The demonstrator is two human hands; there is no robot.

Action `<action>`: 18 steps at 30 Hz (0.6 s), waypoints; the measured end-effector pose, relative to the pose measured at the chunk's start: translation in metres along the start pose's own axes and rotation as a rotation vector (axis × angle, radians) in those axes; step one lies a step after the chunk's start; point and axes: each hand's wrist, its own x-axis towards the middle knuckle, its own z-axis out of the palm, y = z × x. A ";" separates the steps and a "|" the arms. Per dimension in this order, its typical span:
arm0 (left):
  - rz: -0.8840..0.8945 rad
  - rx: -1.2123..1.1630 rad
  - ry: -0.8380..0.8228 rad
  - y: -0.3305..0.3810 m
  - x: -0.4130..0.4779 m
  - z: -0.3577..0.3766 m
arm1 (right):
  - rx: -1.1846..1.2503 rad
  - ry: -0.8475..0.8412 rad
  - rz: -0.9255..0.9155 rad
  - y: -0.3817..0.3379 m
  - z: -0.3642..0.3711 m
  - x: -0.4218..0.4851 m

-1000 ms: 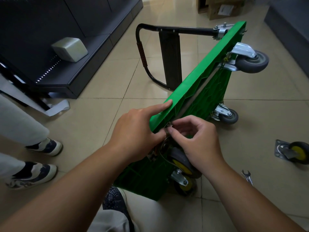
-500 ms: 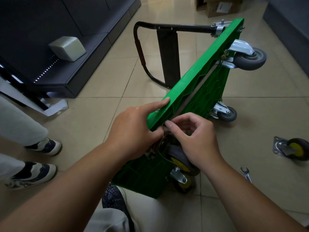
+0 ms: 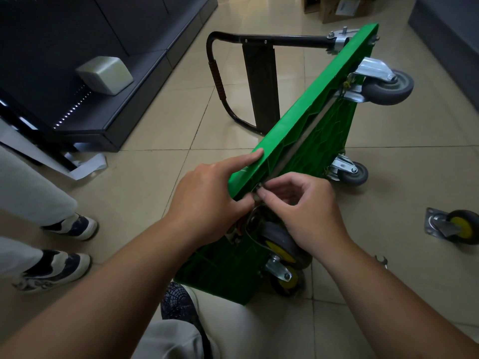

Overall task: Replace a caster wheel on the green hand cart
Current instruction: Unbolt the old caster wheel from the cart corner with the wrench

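The green hand cart [image 3: 305,117] stands on its long edge on the tiled floor, its underside facing right. My left hand [image 3: 210,200] grips the near top corner, index finger laid along the edge. My right hand [image 3: 303,206] pinches a small metal fastener [image 3: 258,189] at the cart's rim, just above a yellow-hubbed caster [image 3: 282,244]. A second yellow-hubbed caster [image 3: 286,277] sits lower near the floor. Two grey casters [image 3: 386,85] [image 3: 350,171] are mounted at the far end. A loose caster with yellow hub [image 3: 456,226] lies on the floor at right.
A wrench [image 3: 381,261] lies on the tiles behind my right forearm. The cart's black handle [image 3: 259,38] rests folded on the floor. A dark shelf unit [image 3: 85,117] holds a grey box [image 3: 105,75]. Another person's shoes [image 3: 70,226] stand at left. My knee is below.
My right hand's fingers have shifted slightly at the fastener by the cart's rim. The left hand keeps its grip on the corner. The cart stays put.
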 end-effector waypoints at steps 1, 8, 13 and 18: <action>0.000 -0.002 0.000 0.000 0.000 0.000 | -0.011 0.007 -0.012 0.000 0.001 -0.001; 0.000 -0.005 0.010 0.001 0.000 0.000 | -0.045 0.033 -0.048 0.005 0.006 -0.001; -0.006 -0.007 0.013 0.001 0.000 -0.001 | -0.026 0.025 -0.062 0.005 0.005 -0.001; 0.007 -0.005 0.013 0.001 0.000 -0.001 | -0.017 0.051 -0.058 0.004 0.003 -0.001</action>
